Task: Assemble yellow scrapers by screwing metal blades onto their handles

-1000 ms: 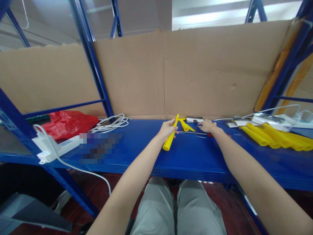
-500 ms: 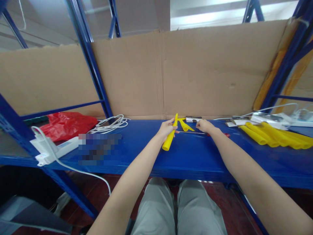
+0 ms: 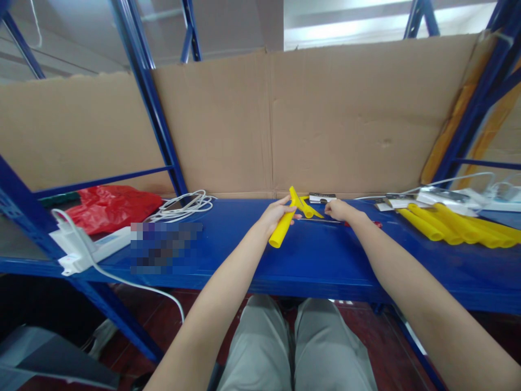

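Head view: Your left hand [image 3: 271, 217] is closed around a smooth, bright yellow tube [image 3: 280, 233] with a round open near end. The fingers are wrapped to the tube's width. The tube is over the middle of the blue metal desk [image 3: 317, 260]. Its long axis runs away from you, from the wide near end to the narrower far end, and leans slightly right.

Your right hand [image 3: 336, 209] is to the right of the tube, with its fingers drawn in and set apart from the tube. You cannot tell whether the fingertips pinch a small item. Between the two hands is a short, forked yellow piece [image 3: 310, 212]. It lies to the right of the tube's far half, and its lower prong points toward your right hand. In this view it overlaps the far half of the tube; contact cannot be confirmed.

A thin metal rod [image 3: 321, 220] lies crosswise just on the near side of the forked piece. It runs from beside your left fingertips to beneath your right wrist, and a red handle [image 3: 378, 224] shows beyond the wrist. A black-and-white packet [image 3: 322, 197] sits behind your right hand. A row of yellow tubes [image 3: 431, 231] lies well to the right.
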`<control>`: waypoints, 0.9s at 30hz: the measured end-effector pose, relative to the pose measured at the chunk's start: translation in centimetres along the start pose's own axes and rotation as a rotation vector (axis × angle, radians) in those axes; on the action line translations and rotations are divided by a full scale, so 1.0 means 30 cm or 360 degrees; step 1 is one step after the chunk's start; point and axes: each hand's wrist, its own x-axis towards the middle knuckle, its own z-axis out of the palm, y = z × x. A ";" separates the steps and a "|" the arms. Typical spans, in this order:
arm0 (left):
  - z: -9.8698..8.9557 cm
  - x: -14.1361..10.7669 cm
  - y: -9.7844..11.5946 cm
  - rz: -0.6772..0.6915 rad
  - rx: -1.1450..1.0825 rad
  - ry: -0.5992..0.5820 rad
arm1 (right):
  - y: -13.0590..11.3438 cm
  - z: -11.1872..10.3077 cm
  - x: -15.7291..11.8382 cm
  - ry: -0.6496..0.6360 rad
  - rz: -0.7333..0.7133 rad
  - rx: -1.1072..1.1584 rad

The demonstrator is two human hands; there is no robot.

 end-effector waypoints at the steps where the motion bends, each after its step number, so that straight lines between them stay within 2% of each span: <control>1: -0.002 0.001 0.001 -0.0005 -0.0023 -0.0018 | -0.005 -0.003 -0.003 -0.0014 -0.0004 -0.0015; 7: -0.005 -0.004 0.009 -0.0111 -0.0098 -0.0179 | -0.046 -0.026 -0.024 -0.0046 -0.0058 -0.0181; 11: -0.002 -0.011 0.011 -0.0236 -0.0098 -0.0297 | -0.063 -0.025 -0.031 -0.0062 0.0000 -0.0269; 15: -0.004 -0.006 0.005 -0.0256 -0.0108 -0.0341 | -0.072 -0.030 -0.044 -0.0115 0.0038 -0.0212; 17: -0.009 0.001 -0.001 -0.0274 -0.0103 -0.0347 | -0.076 -0.038 -0.051 -0.0073 0.0031 -0.0138; 21: -0.018 0.013 -0.014 -0.0296 -0.0117 -0.0350 | -0.081 -0.053 -0.054 0.0174 -0.0100 0.0174; 24: -0.022 0.016 -0.019 -0.0267 -0.0150 -0.0362 | -0.088 -0.058 -0.046 0.0334 -0.0244 0.0643; 27: -0.024 0.018 -0.017 -0.0257 -0.0157 -0.0391 | -0.115 -0.058 -0.041 0.0402 -0.0331 0.1192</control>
